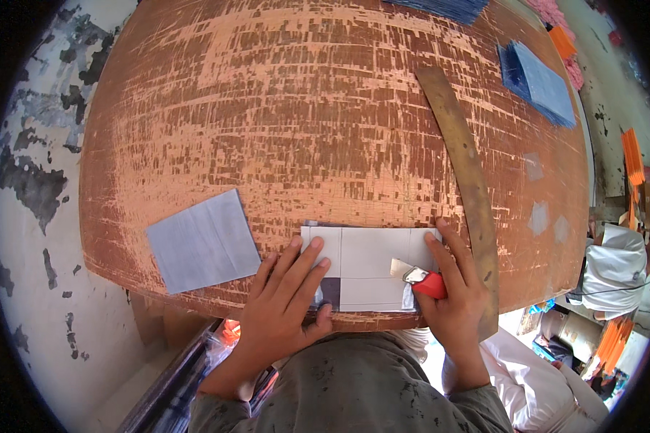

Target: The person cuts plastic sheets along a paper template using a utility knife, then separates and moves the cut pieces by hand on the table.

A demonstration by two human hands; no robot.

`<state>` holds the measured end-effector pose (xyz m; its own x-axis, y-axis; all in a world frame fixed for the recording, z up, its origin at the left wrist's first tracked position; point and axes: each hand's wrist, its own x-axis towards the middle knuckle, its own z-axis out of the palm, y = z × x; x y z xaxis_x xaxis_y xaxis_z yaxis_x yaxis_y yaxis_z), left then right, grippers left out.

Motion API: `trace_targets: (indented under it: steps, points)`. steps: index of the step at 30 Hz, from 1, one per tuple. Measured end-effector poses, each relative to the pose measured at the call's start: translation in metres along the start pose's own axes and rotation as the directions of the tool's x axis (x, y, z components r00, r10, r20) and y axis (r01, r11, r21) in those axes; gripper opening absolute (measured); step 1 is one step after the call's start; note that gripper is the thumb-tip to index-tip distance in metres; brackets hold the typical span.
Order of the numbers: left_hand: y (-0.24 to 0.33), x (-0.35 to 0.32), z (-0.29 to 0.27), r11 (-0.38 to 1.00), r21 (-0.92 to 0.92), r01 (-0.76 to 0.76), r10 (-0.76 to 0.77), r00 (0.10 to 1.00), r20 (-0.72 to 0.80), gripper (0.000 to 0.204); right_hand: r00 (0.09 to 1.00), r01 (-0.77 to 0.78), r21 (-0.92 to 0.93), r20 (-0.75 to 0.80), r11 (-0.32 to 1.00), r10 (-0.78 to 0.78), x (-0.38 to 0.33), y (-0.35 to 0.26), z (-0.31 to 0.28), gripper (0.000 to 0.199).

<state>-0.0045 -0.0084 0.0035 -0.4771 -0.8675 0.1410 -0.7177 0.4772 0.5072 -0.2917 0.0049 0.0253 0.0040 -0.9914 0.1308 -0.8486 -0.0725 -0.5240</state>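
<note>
Head view: left hand (285, 303) lies flat, fingers spread, pinning grey card (365, 267) at tabletop (303, 108) near edge. Right hand (451, 296) is closed around red-handled knife (422, 278), blade on card. Risk: blade slips toward left fingertips, or card shifts, spoiling cut.

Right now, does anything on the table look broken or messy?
Yes, the brown table top is badly worn, with its surface scratched and flaked all over. The grey sheet at the left lies crooked and hangs over the table's near edge. Nothing looks spilled.
</note>
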Motion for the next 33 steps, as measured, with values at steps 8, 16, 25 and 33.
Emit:
trace_targets:
  steps: [8,16,25,33]
  points:
    - [0.002,0.000,-0.002,1.000,0.000,-0.013,0.013,1.000,-0.024,0.063,0.996,0.085,-0.057,-0.026,0.995,-0.087,-0.001,0.006,-0.001,0.074]
    - [0.009,0.024,-0.013,0.976,0.153,-0.155,0.160,0.987,-0.017,0.054,0.999,0.038,0.013,0.006,0.999,-0.038,0.002,0.002,-0.004,0.067]
    - [0.023,0.043,-0.021,0.986,0.094,-0.141,0.135,0.989,0.061,0.059,0.994,0.099,-0.029,-0.050,0.995,-0.100,-0.001,0.010,0.002,0.068]
    - [0.011,0.065,-0.016,0.932,-0.134,-0.337,0.357,0.919,0.168,0.057,0.992,0.097,-0.016,-0.073,0.995,-0.098,0.000,0.011,0.002,0.065]
